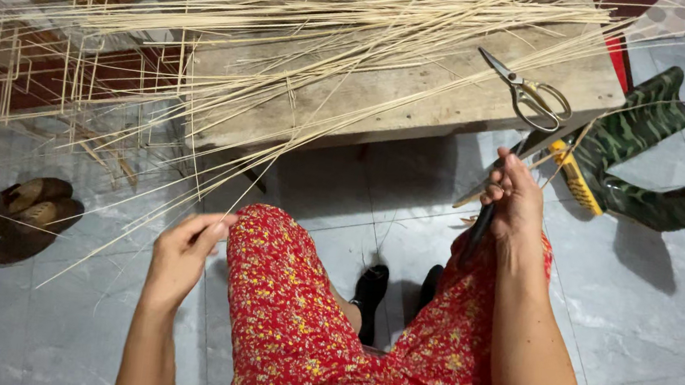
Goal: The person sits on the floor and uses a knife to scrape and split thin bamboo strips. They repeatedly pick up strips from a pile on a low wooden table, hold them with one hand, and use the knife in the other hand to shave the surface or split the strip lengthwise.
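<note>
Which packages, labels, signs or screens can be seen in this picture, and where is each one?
None are in view. There are only thin bamboo strips on a wooden bench, scissors, a stick frame, and sandals on the tiled floor.

2 hands (180, 256), 1 pair of scissors (528, 93) at 1 o'clock, 2 brown sandals (30, 217) at 9 o'clock, 1 wooden bench (422, 98), 1 knife (487, 209), bamboo strips (335, 28) too many to count
</note>
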